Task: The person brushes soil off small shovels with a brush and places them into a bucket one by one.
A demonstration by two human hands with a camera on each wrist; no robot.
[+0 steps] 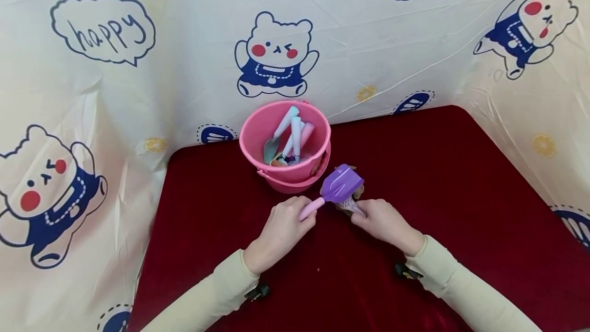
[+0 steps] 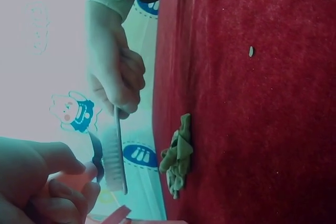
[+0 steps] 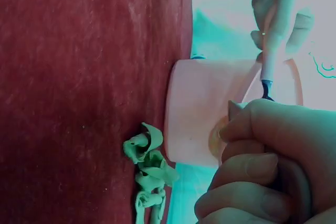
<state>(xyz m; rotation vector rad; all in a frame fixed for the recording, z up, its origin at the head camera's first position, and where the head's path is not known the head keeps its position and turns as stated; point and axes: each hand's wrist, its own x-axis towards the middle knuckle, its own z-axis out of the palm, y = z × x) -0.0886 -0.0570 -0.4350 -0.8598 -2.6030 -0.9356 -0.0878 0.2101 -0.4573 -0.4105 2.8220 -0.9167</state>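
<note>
My left hand [image 1: 282, 227] grips the pink handle of a purple toy shovel [image 1: 343, 183], whose blade points away to the right. A pale brush [image 2: 114, 163] is held by its handle in my right hand [image 1: 386, 223]. In the head view the shovel blade overlaps the brush head and hides part of it. In the left wrist view the bristles face the shovel. Below both tools a crumpled brownish-green cloth [image 2: 178, 156] lies on the table, mostly covered by them in the head view.
A pink bucket [image 1: 295, 177] stands at the back of the dark red table [image 1: 438, 193], just beyond the shovel. Several pale-handled tools [image 1: 296, 132] lean inside it. A small pale speck [image 2: 251, 51] lies on the tabletop. A printed curtain [image 1: 193, 29] hangs behind.
</note>
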